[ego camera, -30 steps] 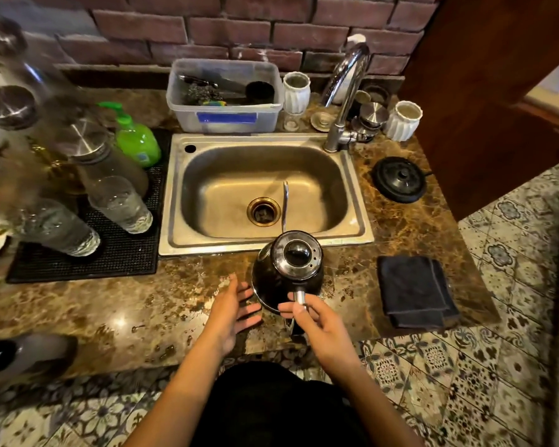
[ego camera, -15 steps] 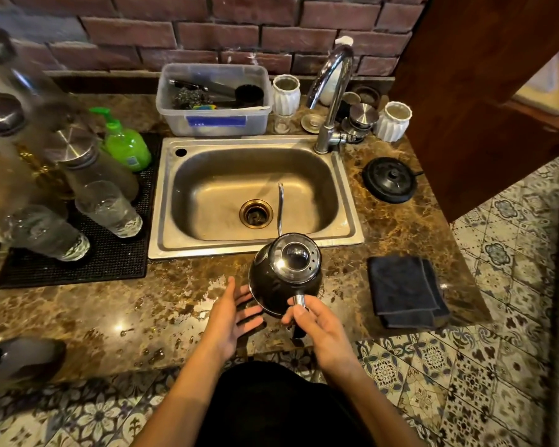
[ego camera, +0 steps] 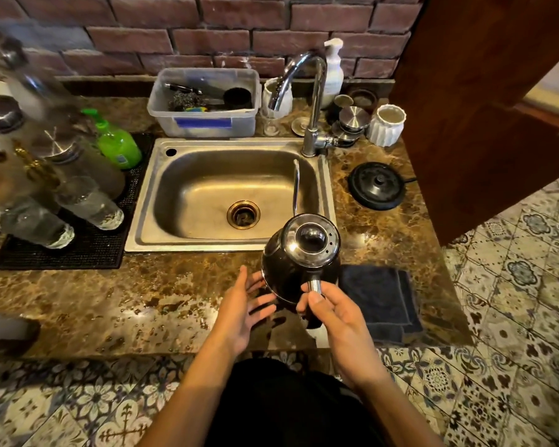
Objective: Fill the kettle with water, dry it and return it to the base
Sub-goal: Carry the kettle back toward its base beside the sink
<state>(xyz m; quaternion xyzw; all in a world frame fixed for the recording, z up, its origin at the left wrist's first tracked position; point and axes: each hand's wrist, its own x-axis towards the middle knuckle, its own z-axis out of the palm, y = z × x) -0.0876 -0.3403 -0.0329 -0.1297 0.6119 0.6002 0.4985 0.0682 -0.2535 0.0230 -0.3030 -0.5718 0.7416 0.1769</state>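
Note:
A black gooseneck kettle [ego camera: 291, 269] with a shiny steel lid hangs above the counter's front, just ahead of the sink; its thin spout points up over the basin. My right hand [ego camera: 328, 314] grips the kettle's handle from behind. My left hand [ego camera: 244, 309] is spread flat beside the kettle's lower left side, fingertips close to its body. The round black kettle base [ego camera: 377, 185] lies on the counter right of the sink. A folded dark cloth [ego camera: 381, 301] lies on the counter just right of the kettle.
The steel sink [ego camera: 175, 233] has a curved tap [ego camera: 310, 101] at its back right. A black mat [ego camera: 78, 250] at the left holds upturned glasses and bottles. A green soap bottle [ego camera: 117, 146], a plastic tub [ego camera: 204, 104] and white cups line the back. A wooden panel rises on the right.
The kettle and both hands have shifted a little to the right, towards the dark cloth. My grip on the handle is unchanged, and my left hand stays spread beside the kettle.

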